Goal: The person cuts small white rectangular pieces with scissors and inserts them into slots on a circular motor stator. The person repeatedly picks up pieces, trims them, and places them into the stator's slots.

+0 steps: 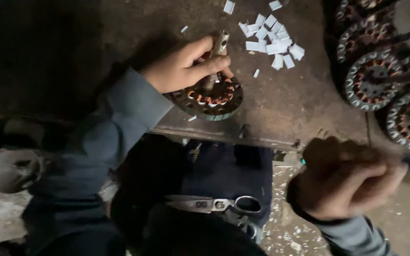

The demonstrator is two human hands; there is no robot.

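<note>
Seen from the head camera, the left hand (181,66) is gripping the shaft of a wound stator (212,97) sitting at the workbench (300,109) edge, near paper slips (271,35). The right hand (345,182) is hanging fisted below; scissors (217,205) are lying on the lap.

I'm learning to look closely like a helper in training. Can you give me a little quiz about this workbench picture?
1. True or false: the scissors lie on the bench beside the white slips.
2. Which hand grips the shaft of the wound core?
A. left hand
B. right hand
C. neither
3. Fill in: more wound cores are piled at the bench's ____ edge, as the picture shows it.

Key
1. False: they lie on the dark cloth below the bench edge, on the person's lap.
2. A. The right hand is closed in a fist off the bench; what it holds, if anything, cannot be told.
3. right
</note>
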